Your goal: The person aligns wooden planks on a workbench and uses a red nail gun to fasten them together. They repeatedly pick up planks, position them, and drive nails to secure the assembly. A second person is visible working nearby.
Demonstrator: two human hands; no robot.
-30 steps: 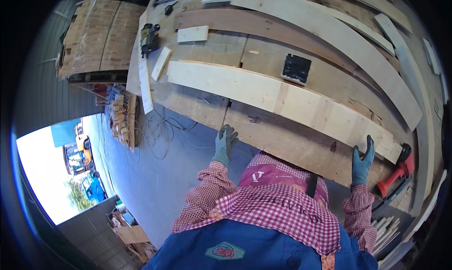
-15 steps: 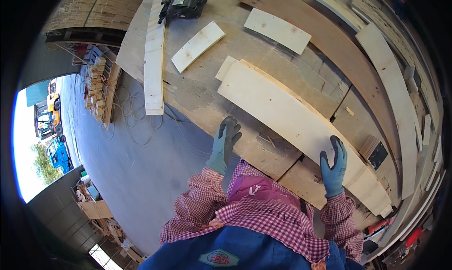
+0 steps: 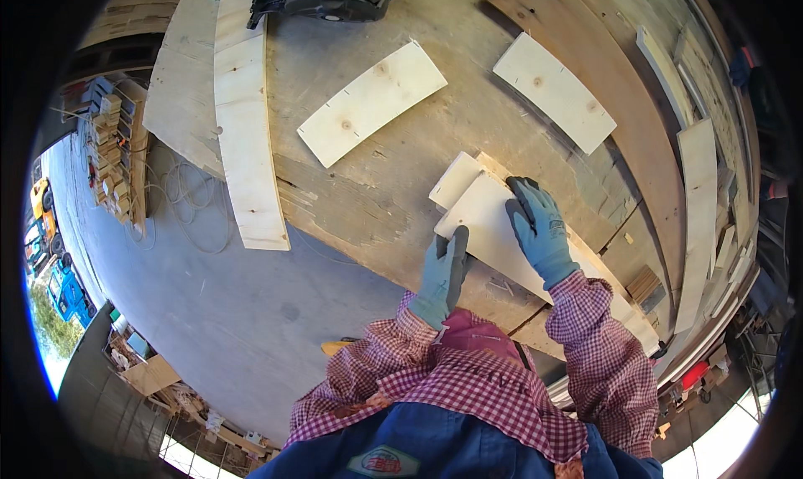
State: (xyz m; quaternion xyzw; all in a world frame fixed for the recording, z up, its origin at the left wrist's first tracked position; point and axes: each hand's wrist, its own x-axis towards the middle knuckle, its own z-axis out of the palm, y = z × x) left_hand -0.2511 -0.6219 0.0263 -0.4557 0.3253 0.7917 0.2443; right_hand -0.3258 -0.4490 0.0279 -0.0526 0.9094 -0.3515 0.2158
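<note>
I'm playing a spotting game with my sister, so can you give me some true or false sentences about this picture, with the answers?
1. The left hand and the right hand wear gloves. True.
2. The right hand is on the black machine. False: it is on the long pale board.
3. A short pale board lies on the table. True.
4. The black machine is on the floor. False: the black machine is on the table.
5. The sleeves are plain green. False: the sleeves are checked.

Two gloved hands (image 3: 442, 274) (image 3: 542, 232), at least two layered pale boards (image 3: 493, 224) at the counter's (image 3: 335, 220) near edge, two short pale boards (image 3: 372, 103) (image 3: 554, 93), one long pale board (image 3: 244, 128) overhanging that edge, one brown board (image 3: 606, 69), one black power tool (image 3: 343, 1)
</note>
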